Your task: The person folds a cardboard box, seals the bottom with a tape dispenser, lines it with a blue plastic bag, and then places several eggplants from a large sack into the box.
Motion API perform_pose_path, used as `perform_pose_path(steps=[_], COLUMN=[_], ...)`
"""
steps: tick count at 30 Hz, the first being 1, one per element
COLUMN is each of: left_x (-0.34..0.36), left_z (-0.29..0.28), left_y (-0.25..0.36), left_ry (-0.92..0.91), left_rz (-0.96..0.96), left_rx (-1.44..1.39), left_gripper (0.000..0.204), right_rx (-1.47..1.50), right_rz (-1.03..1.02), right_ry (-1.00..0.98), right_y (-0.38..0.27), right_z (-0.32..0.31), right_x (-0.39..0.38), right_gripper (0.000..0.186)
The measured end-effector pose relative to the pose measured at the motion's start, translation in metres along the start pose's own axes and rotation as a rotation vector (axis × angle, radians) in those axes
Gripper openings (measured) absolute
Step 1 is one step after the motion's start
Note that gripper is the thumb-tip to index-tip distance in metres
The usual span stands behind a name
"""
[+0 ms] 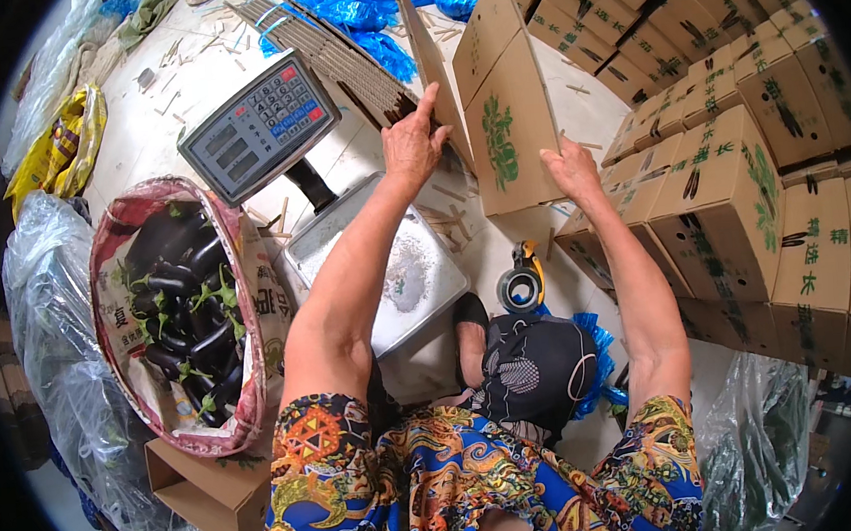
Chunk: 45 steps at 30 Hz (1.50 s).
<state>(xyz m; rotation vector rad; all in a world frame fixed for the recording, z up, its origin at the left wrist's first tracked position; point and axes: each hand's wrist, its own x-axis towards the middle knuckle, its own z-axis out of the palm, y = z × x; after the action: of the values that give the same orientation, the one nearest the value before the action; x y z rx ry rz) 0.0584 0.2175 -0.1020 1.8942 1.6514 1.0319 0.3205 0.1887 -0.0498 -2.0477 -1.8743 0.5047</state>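
Observation:
My left hand (413,140) is at the standing cardboard panel beside a stack of flattened boxes (322,56), fingers apart and index stretched upward. My right hand (569,165) grips the near right edge of an upright, partly opened cardboard box (506,97) with a green plant print. Below my left forearm stands a scale (426,275) with a white-dusted platform and a tilted keypad display (258,129). An oval pink-rimmed sack (112,317) full of eggplants (175,283) is at my left.
Stacked cartons (713,216) fill the right side. A tape dispenser (522,283) lies on the floor (135,138) near my knee, among scattered cardboard scraps. Blue plastic (343,10) lies at the back, a yellow bag (62,148) and clear plastic (52,292) at left, an open box (199,488) at lower left.

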Motion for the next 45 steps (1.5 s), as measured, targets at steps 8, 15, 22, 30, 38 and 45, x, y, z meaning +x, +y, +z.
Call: perform_pose_path(steps=[8,15,22,30,38,45], left_x=[-0.031,-0.050,-0.049,-0.114,-0.114,-0.198], left_z=[-0.052,-0.094,-0.150,-0.239,-0.257,-0.272], left_y=[0.005,0.001,-0.040,-0.162,-0.086,-0.150], left_ry=[-0.288,-0.400,-0.259,0.139,0.268,-0.091], left_rz=[-0.041,-0.038,-0.427,-0.749,-0.747,-0.141], left_rx=[-0.259,-0.174,-0.737,-0.936,-0.984,-0.210], left_gripper=[0.046,0.040,0.037,0.020,0.033,0.026], right_rx=[0.215,0.394,0.300,0.124,0.154,-0.180], right_rz=[0.036,-0.252,-0.368,-0.592,-0.511,-0.723], right_ry=[0.233,0.543,0.431,-0.192,-0.255,-0.333], right_y=[0.017,-0.052,-0.101,-0.128,-0.135,-0.147], right_z=[-0.050,-0.151,-0.183,-0.165,-0.161,-0.116], right_x=[-0.083,-0.180,-0.269,-0.274,-0.274,-0.248], right_gripper=[0.035,0.022,0.009,0.014,0.013,0.018])
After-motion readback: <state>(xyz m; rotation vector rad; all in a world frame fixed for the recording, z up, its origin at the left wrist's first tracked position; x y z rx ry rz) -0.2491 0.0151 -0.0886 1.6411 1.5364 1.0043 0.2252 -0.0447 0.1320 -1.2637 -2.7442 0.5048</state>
